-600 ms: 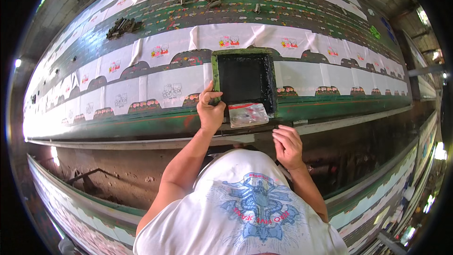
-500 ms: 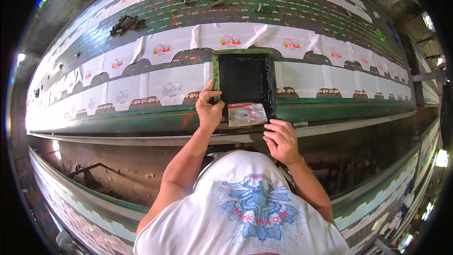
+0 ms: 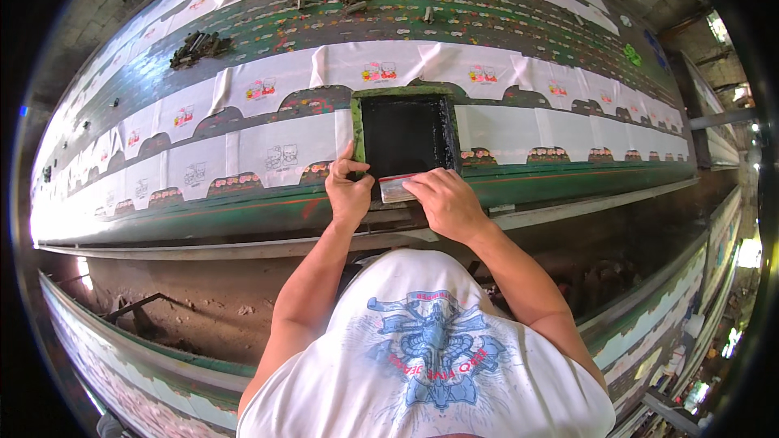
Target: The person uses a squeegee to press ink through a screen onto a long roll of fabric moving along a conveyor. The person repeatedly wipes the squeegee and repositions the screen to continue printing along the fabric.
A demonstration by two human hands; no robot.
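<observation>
We locate the rectangular frame [image 3: 355,128], green-rimmed with a black field, at the near edge of the green table [image 3: 211,223]. The flat grey plate [image 3: 395,189], red along its upper edge, lies at the frame's near end. Our right hand [image 3: 449,204] grips the plate from the right, fingers bent over it. Our left hand [image 3: 349,195] is curled narrow at the frame's lower left rim; we cannot tell whether it clamps the rim or only rests there.

White cloth strips [image 3: 272,152] run along the table to both sides of the frame and beyond it. Farther back, we note a heap of dark bars [image 3: 199,48] at left and a bright green object [image 3: 631,54] at right. A pale rail [image 3: 584,204] borders the table on our side.

Our right hand covers the plate's right part and the frame's near right corner. The frame hides the cloth beneath it. Glare washes out the table's left end, and the shirt [image 3: 430,357] is cut off by the lower border.
</observation>
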